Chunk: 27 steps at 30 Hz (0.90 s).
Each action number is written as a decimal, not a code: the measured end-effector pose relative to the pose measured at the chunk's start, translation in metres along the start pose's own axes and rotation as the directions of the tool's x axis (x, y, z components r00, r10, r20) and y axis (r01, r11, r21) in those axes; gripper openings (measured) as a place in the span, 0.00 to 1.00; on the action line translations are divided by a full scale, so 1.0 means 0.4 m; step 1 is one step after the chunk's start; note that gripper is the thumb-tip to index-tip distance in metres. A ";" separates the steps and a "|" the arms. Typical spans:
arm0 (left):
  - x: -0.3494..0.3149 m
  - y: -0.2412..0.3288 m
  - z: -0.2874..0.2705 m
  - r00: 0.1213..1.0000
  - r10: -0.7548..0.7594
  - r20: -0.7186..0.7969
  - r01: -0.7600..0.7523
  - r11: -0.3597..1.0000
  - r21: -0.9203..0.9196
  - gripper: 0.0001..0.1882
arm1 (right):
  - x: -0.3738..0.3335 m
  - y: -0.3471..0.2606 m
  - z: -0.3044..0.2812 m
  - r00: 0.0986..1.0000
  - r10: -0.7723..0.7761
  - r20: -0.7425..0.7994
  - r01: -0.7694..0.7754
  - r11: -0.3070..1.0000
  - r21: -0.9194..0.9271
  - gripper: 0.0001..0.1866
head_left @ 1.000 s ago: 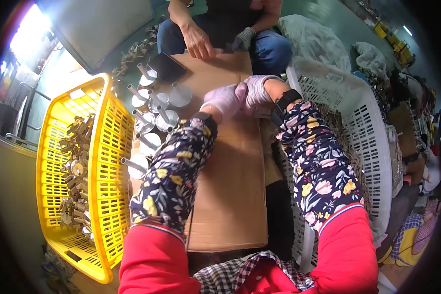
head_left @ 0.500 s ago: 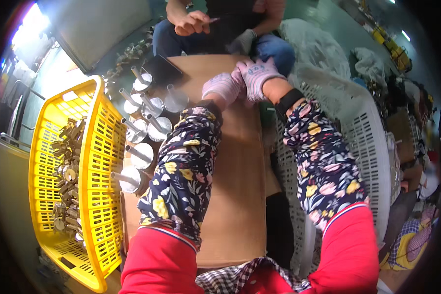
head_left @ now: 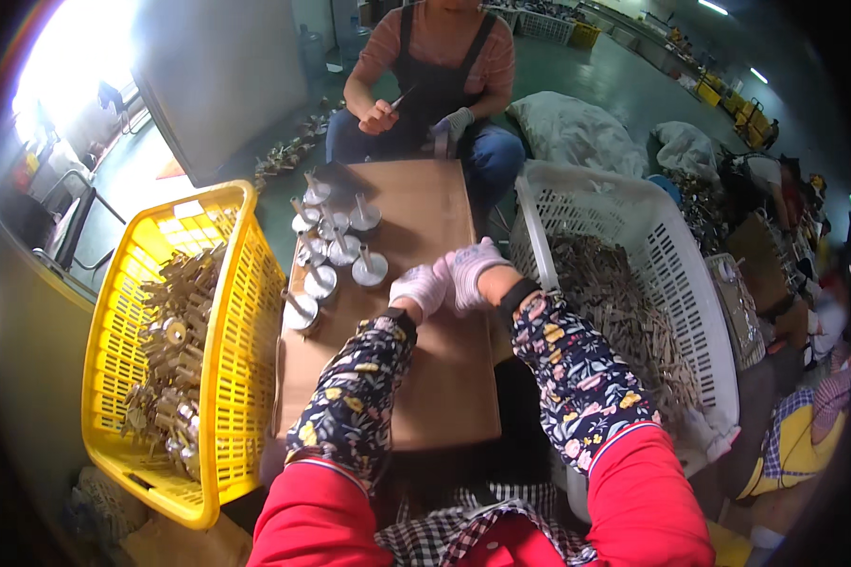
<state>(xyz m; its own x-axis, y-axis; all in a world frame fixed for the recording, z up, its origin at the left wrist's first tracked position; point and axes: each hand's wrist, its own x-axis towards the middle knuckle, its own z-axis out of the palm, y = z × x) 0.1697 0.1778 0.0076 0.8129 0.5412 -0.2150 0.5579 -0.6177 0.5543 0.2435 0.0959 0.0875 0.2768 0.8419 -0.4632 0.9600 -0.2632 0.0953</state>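
Head view: two gloved hands are seen pressed together above the brown table (head_left: 444, 378). The left hand (head_left: 420, 286) and the right hand (head_left: 474, 270) are curled against each other; whether anything is gripped between them cannot be told. About eight metal disc-and-stem parts (head_left: 370, 268) are stood in a cluster just left of the left hand, apart from it. One yellow basket (head_left: 246, 312) is filled with metal pieces at the left, and one white basket (head_left: 671, 274) at the right.
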 end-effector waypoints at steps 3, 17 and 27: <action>-0.198 0.038 -0.028 0.993 0.034 0.113 -0.029 0.999 -0.043 0.32 | -0.135 -0.078 0.028 0.998 0.034 0.049 -0.033 0.999 -0.013 0.28; -0.270 -0.031 0.053 0.958 0.207 0.200 -0.215 0.976 0.019 0.14 | -0.292 -0.201 0.168 0.924 0.195 -0.328 -0.245 0.962 -0.117 0.42; -0.109 -0.038 0.000 0.963 0.066 0.259 -0.040 0.994 -0.105 0.30 | -0.176 -0.106 0.119 0.947 0.073 -0.313 -0.138 0.972 -0.192 0.45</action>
<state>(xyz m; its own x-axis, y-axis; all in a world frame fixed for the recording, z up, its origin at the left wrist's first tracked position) 0.1258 0.1637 0.0085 0.8636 0.3325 -0.3789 0.5041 -0.5757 0.6438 0.1813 0.0253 0.0741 0.3451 0.9256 -0.1558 0.9024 -0.2815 0.3262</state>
